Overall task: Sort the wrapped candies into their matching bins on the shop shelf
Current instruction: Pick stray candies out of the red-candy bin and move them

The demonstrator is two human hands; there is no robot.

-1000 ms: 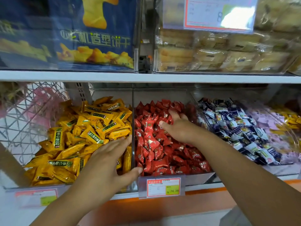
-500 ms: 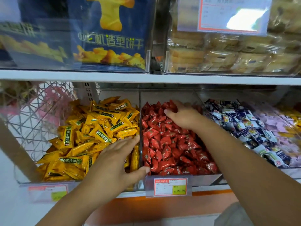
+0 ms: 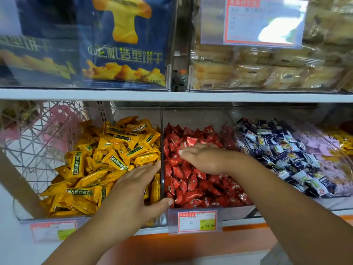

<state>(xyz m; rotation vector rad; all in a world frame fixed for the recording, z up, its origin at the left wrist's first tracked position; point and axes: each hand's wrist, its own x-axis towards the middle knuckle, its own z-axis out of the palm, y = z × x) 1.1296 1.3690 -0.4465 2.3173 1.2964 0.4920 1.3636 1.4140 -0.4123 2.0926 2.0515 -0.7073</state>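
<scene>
Clear bins line the lower shelf. The left bin holds yellow wrapped candies [image 3: 99, 167]; the middle bin holds red wrapped candies [image 3: 193, 186]; to the right lies a pile of blue-and-white candies [image 3: 282, 155]. My left hand [image 3: 133, 194] rests flat on the yellow candies at the clear divider [image 3: 162, 131], fingers straight, thumb reaching across the front of the red bin. My right hand [image 3: 202, 159] lies palm down on the red candies, fingers straight and pointing left. Neither hand visibly holds a candy.
Farther right are pale pink and yellow candies [image 3: 332, 144]. A price tag [image 3: 196, 221] hangs on the shelf front below the red bin. A wire basket [image 3: 38, 142] stands at the left. Above the white shelf board [image 3: 172, 96] sit blue biscuit bags and wrapped cakes.
My right hand has slid from the back of the red pile toward the front and flattened out on it. My left hand stays on the yellow candies by the divider.
</scene>
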